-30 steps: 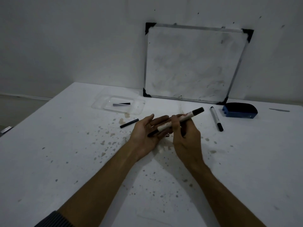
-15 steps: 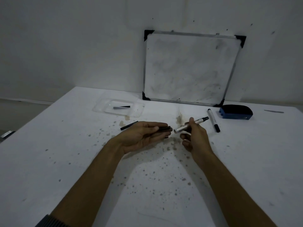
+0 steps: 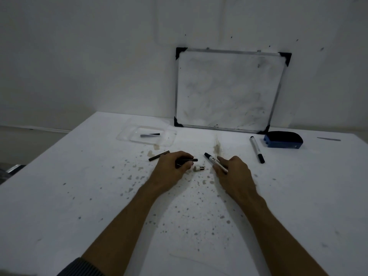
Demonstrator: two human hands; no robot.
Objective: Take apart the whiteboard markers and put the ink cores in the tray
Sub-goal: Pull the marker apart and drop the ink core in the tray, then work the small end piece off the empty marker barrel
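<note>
My left hand (image 3: 172, 169) rests low on the table, fingers curled around a thin black ink core (image 3: 189, 160) whose end sticks out to the right. My right hand (image 3: 233, 172) holds the white marker barrel (image 3: 214, 161), black cap end pointing up-left. A small white end plug (image 3: 198, 168) lies on the table between the hands. The clear plastic tray (image 3: 127, 134) sits at the back left with one dark ink core (image 3: 150, 135) inside. Another black core (image 3: 158, 155) lies on the table just left of my left hand. A whole capped marker (image 3: 256, 149) lies to the right.
A small whiteboard (image 3: 229, 90) leans on the wall behind. A blue eraser (image 3: 282, 140) sits at its right foot. The white table (image 3: 79, 196) is speckled with stains. A thin grey strip (image 3: 328, 139) lies at the far right.
The core has come out of the barrel into my left hand. Both hands have dropped to the table and moved apart, and a small end plug now lies between them.
</note>
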